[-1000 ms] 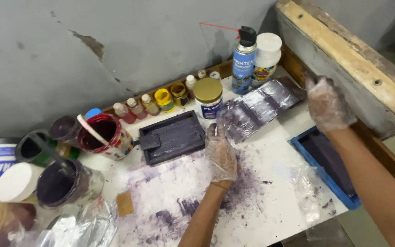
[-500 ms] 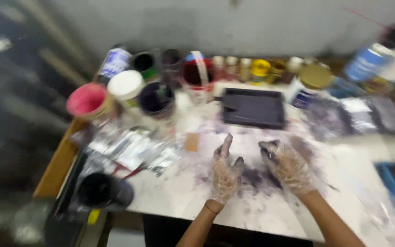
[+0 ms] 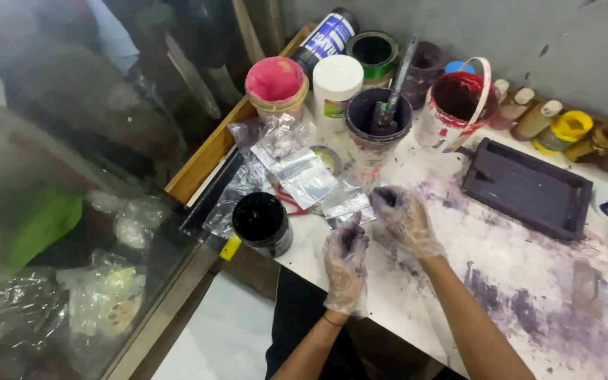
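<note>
Both my hands wear thin clear gloves smeared with purple. My left hand (image 3: 346,264) lies at the near edge of the white, purple-stained table (image 3: 529,288), fingers stretched toward a pile of crumpled clear plastic bags (image 3: 297,165). My right hand (image 3: 406,222) is just right of it, fingers curled at the edge of the nearest bag (image 3: 346,205); a grip on it is unclear. A black jar (image 3: 262,222) stands left of my left hand. Beyond my right hand stands a purple-stained tub (image 3: 378,123) with a brush in it.
A dark rectangular tray (image 3: 526,186) lies to the right. Along the wall stand a red-stained bucket (image 3: 459,105), a pink-lidded tub (image 3: 276,84), a white bottle (image 3: 336,84), a green can (image 3: 374,53) and several small bottles (image 3: 550,123). A wooden frame (image 3: 205,155) borders the table's left.
The view has swung left along the table. Both hands have moved from the purple-stained middle to the plastic bags near the left end; the right hand came down from the wooden beam earlier.
</note>
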